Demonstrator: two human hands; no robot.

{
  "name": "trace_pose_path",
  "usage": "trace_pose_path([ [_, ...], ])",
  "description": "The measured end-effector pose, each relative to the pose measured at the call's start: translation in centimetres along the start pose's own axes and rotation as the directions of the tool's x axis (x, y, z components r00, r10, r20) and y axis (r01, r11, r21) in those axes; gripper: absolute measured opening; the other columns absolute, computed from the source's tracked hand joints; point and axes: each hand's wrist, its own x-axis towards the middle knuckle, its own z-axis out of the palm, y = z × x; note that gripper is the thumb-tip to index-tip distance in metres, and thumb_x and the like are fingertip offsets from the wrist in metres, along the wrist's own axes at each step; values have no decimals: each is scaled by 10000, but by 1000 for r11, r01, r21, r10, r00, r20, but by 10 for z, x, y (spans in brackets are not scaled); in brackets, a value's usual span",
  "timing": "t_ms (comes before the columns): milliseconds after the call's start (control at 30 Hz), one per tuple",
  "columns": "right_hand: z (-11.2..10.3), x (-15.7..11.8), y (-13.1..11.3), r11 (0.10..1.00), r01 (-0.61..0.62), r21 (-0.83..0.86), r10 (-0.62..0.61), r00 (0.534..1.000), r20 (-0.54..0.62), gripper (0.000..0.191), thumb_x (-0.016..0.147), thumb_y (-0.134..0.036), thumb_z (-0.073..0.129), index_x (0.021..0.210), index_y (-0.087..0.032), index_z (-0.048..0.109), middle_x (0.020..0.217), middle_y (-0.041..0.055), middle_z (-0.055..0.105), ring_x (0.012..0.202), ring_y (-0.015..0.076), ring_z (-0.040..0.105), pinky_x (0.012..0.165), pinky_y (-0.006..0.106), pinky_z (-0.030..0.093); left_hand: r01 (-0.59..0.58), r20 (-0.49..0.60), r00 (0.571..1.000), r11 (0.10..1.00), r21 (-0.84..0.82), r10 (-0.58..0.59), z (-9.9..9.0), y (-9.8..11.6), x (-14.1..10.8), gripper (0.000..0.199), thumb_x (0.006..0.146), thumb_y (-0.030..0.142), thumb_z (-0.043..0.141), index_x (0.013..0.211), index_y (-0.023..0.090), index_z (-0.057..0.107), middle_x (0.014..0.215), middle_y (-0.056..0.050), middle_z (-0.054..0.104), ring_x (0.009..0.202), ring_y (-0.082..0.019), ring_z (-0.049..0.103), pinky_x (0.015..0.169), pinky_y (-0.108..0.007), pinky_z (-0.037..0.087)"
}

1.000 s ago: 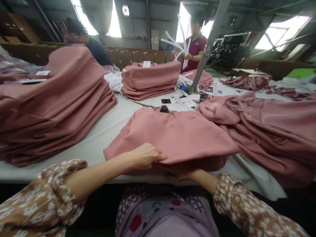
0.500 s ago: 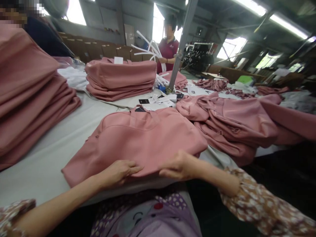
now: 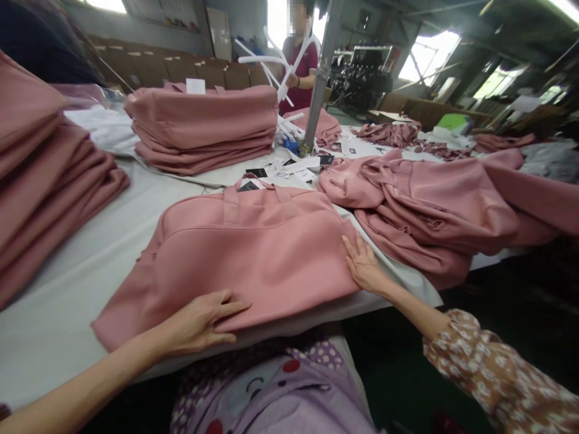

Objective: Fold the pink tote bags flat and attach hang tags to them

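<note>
A pink bag [image 3: 253, 253] lies flat on the cloth-covered table [image 3: 49, 265] in front of me, its handles pointing away and a black tag at the handles. My left hand [image 3: 203, 322] rests on its near edge, fingers apart and thumb stretched out. On the bag's right end lies my right hand [image 3: 364, 265], flat with its fingers spread. Neither hand grips anything.
Stacked pink bags [image 3: 208, 129] stand at the back, with another tall stack [image 3: 45, 193] at left. Loose pink bags [image 3: 434, 205] heap up at right. Paper tags [image 3: 289, 167] lie near a metal post [image 3: 319, 90]. Behind it a person [image 3: 301, 72] holds white strips.
My right hand has moved from the bag's near edge to its right end and opened out flat. The bag now lies smoother and more spread. My left hand stays at the near edge.
</note>
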Motion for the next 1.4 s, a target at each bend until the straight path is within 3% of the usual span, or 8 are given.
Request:
trace_pose_path([
  [167, 32, -13, -1, 998, -66, 3, 66, 992, -112, 549, 974, -313, 261, 1511, -239, 173, 1575, 182, 103, 1363, 411, 265, 965, 679, 365, 121, -232, 960, 980, -155, -155, -1, -26, 8, 499, 935, 495, 434, 1341, 213, 505, 942, -31, 522, 792, -158, 563, 745, -252, 487],
  [533, 17, 19, -8, 995, -80, -56, 61, 958, -280, 575, 919, -588, 353, 1280, -170, 511, 1251, 221, 497, 1112, 388, 507, 917, 616, 387, 282, -522, 844, 929, 238, -122, 6, -28, 10, 309, 964, 292, 398, 1100, 221, 667, 1085, -123, 622, 995, -222, 577, 947, -415, 452],
  [667, 28, 16, -7, 969, -196, 150, 239, 899, -367, 814, 865, -698, 369, 1440, -128, 290, 1342, 263, 423, 1159, 423, 486, 890, 570, 432, 616, -749, 603, 757, 217, -276, 11, -17, -22, 448, 940, 369, 455, 1376, 263, 460, 1457, -194, 370, 1328, -411, 307, 1035, -674, 234],
  [767, 35, 22, 1, 941, -277, 194, 324, 905, -277, 941, 806, -779, 365, 1465, -117, 248, 1302, 272, 470, 1120, 449, 520, 868, 575, 438, 835, -832, 287, 549, -26, -476, 15, -21, -36, 875, 831, 616, 542, 1497, 166, 197, 1472, -271, 290, 1299, -469, 315, 991, -638, 315],
  [833, 37, 31, 7, 927, -317, 202, 354, 916, -190, 961, 785, -802, 361, 1465, -129, 265, 1263, 265, 509, 1104, 452, 536, 852, 571, 441, 865, -791, 170, 473, -166, -587, 16, -29, -37, 1077, 752, 709, 568, 1506, 105, 91, 1417, -292, 349, 1234, -453, 398, 949, -572, 387],
  [1067, 35, 28, 20, 926, -297, 231, 330, 936, -120, 998, 752, -806, 382, 1452, -100, 293, 1273, 242, 550, 1090, 443, 572, 878, 572, 461, 836, -737, 278, 534, -131, -616, 25, -32, -51, 730, 804, 622, 559, 1316, 116, 441, 1213, -195, 572, 1125, -356, 535, 986, -514, 377],
  [1200, 44, -11, 21, 946, -181, 270, 255, 929, -270, 927, 739, -710, 449, 1516, -313, 136, 1324, 138, 554, 1021, 446, 614, 782, 632, 503, 783, -732, 361, 614, -98, -578, 44, -14, -81, 596, 854, 553, 538, 1296, 169, 427, 1241, -176, 591, 1126, -339, 558, 959, -504, 416],
  [1400, 31, -23, 1, 982, -16, 188, 101, 887, -452, 862, 754, -535, 456, 1477, -455, -6, 1390, 69, 509, 1084, 472, 574, 720, 701, 484, 880, -803, 330, 470, 71, -495, 45, 0, -77, 685, 886, 465, 506, 1463, 170, 282, 1440, -261, 409, 1262, -469, 432, 950, -689, 369],
])
